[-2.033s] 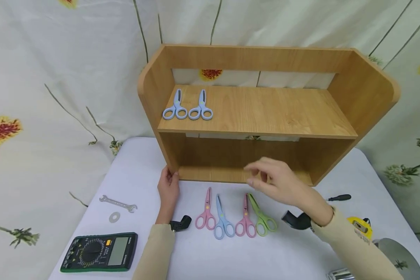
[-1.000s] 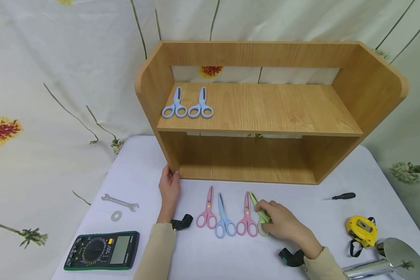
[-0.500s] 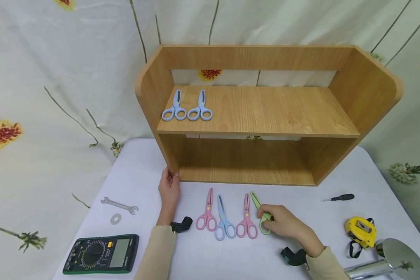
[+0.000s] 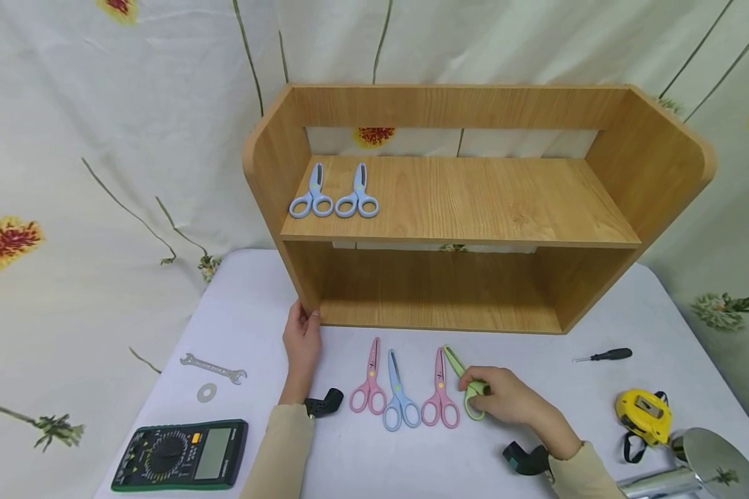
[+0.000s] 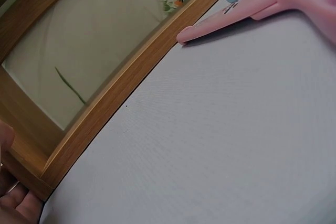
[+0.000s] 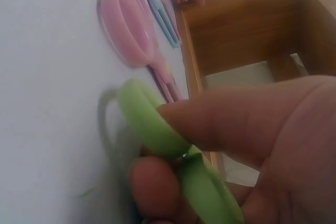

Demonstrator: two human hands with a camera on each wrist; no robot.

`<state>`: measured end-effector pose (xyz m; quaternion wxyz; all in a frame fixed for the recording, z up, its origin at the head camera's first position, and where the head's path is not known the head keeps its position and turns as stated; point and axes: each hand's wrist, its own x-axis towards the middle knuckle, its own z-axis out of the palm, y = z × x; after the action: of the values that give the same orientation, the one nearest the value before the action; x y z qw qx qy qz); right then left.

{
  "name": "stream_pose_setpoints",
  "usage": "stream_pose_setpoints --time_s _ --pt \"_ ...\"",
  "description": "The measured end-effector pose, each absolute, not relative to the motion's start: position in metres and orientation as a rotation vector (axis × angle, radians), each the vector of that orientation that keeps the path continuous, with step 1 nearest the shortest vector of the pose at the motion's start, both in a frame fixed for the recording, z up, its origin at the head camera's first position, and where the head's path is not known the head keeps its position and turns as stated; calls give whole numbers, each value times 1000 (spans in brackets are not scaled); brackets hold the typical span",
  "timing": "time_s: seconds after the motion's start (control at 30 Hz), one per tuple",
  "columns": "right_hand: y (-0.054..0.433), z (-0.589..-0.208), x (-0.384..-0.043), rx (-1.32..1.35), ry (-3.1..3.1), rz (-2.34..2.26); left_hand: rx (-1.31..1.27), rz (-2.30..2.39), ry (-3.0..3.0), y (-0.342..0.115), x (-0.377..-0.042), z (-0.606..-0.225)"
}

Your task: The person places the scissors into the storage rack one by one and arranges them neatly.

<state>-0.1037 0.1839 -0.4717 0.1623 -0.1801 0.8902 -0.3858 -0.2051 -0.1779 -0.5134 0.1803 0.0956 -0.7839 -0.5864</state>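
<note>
At the lower left corner of a wooden shelf unit (image 4: 462, 197), my left hand (image 4: 302, 346) grips the side panel, thumb in front and fingers around the outside. My right hand (image 4: 505, 396) pinches a pair of green scissors (image 4: 454, 362) by the handles; in the right wrist view, thumb and fingers press the green handle (image 6: 144, 121) from two sides, close above the tabletop. Left of them lie pink scissors (image 4: 440, 388), blue scissors (image 4: 397, 391) and a second pink pair (image 4: 371, 378), blades toward the shelf. Two periwinkle scissors (image 4: 315, 186) sit on the upper shelf's left part.
On the white table (image 4: 374, 464), a wrench (image 4: 213, 367), a washer (image 4: 207, 392) and a multimeter (image 4: 179, 454) lie at left. A screwdriver (image 4: 608, 355), a yellow tape measure (image 4: 644, 414) and a shiny metal object (image 4: 718, 461) are at right.
My right hand came down from before the shelf's lower compartment and took hold of the green scissors, which now lie slightly apart from the pink pair. The left hand keeps its grip.
</note>
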Motion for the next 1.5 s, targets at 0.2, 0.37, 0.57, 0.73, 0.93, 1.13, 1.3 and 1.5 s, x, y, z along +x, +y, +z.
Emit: stream_pose_setpoints --time_s 0.2,0.37,0.57,0.73,0.93,1.13,1.3,1.5 --pt "184 -471 -104 -517 2529 -1094 258 -1657 -2220 -178 -205 -513" --pt "183 -471 -104 -513 2519 -1091 246 -1648 -2219 -179 -205 -514" --pt "183 -472 -105 -516 2521 -1089 251 -1643 -2210 -179 -205 -513" --pt "183 -473 -104 -515 2529 -1097 252 -1645 -2209 -179 -205 -513" --pt "183 -473 -104 -504 2522 -1110 252 -1641 -2200 -178 -206 -513" --pt "187 -461 -104 -526 2476 -1130 254 -1656 -2185 -176 -207 -515" --pt "191 -424 -102 -587 2414 -1267 254 -1668 -2196 -175 -206 -515" --pt "192 -348 -110 -897 2466 -1442 266 -1668 -2196 -178 -207 -515"
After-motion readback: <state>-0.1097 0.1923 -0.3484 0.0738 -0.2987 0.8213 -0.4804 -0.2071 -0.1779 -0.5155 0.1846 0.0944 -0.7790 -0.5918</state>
